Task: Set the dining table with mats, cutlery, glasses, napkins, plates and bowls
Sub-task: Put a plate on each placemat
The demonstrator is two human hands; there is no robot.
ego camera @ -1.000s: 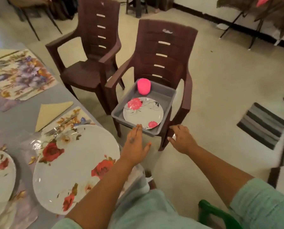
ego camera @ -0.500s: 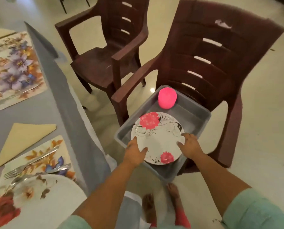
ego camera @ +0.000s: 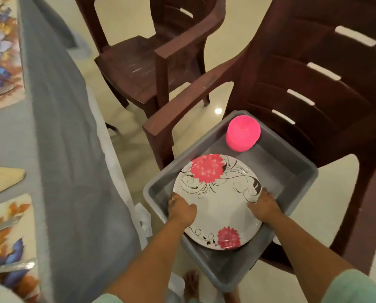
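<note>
A white plate with pink flowers [ego camera: 220,200] lies in a grey tub [ego camera: 296,171] that sits on the seat of a brown plastic chair [ego camera: 313,79]. My left hand [ego camera: 181,209] grips the plate's left rim, thumb on top. My right hand [ego camera: 264,206] grips the right rim the same way. A pink cup [ego camera: 242,133] stands upside down in the tub's far corner. At the left, the table carries floral mats [ego camera: 5,243], a beige napkin [ego camera: 1,178] and cutlery [ego camera: 10,266].
A grey cloth [ego camera: 58,132] hangs over the table's edge beside the tub. A second brown chair [ego camera: 156,51] stands behind. Another floral mat [ego camera: 1,57] lies further along the table. My bare foot [ego camera: 191,283] shows on the tiled floor below the tub.
Both hands reached down from in front of the tub and took hold of the plate's two sides. My view has moved closer over the tub.
</note>
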